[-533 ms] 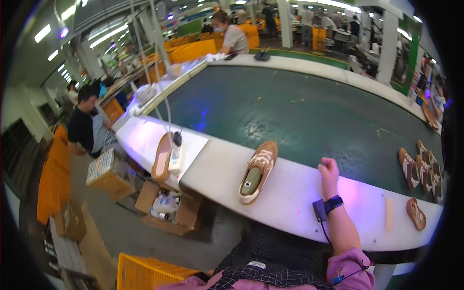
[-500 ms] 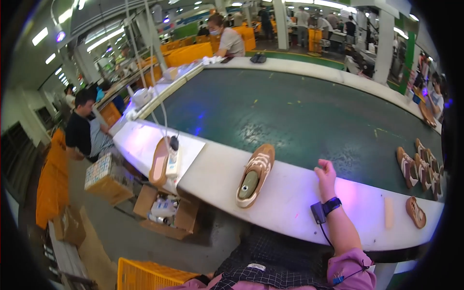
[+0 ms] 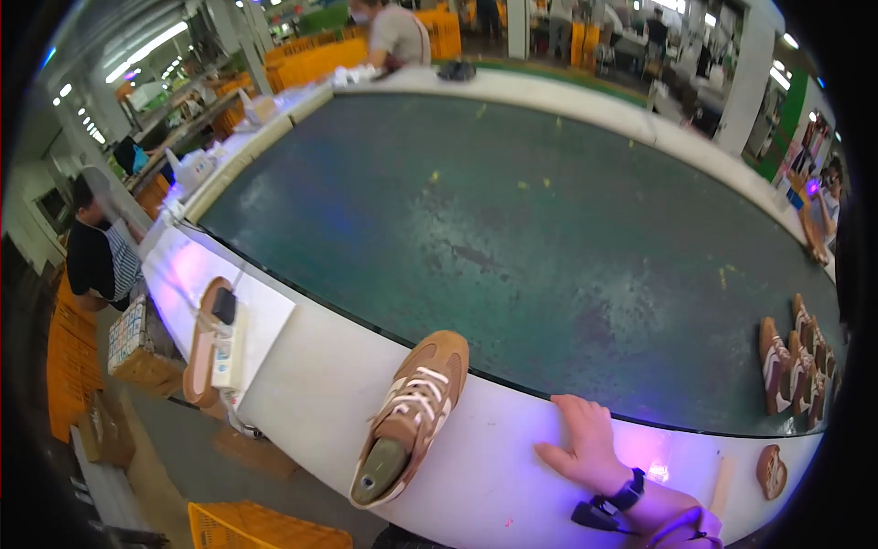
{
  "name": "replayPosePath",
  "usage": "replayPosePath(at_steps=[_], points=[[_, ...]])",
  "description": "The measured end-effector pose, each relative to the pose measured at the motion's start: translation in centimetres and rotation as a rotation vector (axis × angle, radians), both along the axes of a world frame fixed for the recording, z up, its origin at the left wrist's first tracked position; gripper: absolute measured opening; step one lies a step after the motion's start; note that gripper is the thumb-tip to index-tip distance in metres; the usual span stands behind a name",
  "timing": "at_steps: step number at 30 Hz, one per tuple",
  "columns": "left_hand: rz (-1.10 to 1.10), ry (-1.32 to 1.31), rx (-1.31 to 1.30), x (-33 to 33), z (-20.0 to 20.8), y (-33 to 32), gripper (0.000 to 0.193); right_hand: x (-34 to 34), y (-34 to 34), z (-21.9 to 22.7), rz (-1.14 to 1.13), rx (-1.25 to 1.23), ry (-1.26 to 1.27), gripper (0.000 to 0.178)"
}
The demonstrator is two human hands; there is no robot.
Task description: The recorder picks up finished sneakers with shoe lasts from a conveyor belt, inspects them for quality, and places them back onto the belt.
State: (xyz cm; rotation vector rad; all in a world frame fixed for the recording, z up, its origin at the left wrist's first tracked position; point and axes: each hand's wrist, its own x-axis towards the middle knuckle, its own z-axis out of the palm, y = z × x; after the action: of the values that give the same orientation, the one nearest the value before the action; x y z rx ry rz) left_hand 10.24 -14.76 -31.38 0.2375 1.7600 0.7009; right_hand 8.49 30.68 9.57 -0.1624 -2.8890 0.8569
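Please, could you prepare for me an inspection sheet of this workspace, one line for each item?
Surface: glossy white worktop, bordering a flat dark green belt.
Job's things: brown sneaker with white laces on the worktop, olive-green shoe last inside it.
Clutter: brown shoe sole with pink inside, beside a white power strip.
Hands: right hand open and empty at the worktop's belt-side edge, contact unclear; left hand not in view.
Cables: cords near the power strip, too blurred to trace.
Surroundings: brown-and-white sneakers on the belt at right; yellow plastic crate at lower left; other people around.
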Motion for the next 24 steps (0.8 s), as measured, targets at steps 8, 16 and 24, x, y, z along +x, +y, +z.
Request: replayPosePath(at_steps=[8, 16, 24], points=[[0.219, -0.432, -0.078, 4.5, 2.6, 4.0, 0.057, -2.4, 0.4, 0.9, -0.043, -0.086, -0.067, 0.062], [0.429, -0.512, -0.038, -0.8, 3.7, 5.9, 0.057, -0.8, -0.1, 1.4, -0.023, 0.008, 0.012, 0.062], [0.518, -0.485, 0.097, -9.7, 5.1, 5.2, 0.057, -0.1, -0.1, -1.5, -0.048, 0.021, 0.099, 0.059]])
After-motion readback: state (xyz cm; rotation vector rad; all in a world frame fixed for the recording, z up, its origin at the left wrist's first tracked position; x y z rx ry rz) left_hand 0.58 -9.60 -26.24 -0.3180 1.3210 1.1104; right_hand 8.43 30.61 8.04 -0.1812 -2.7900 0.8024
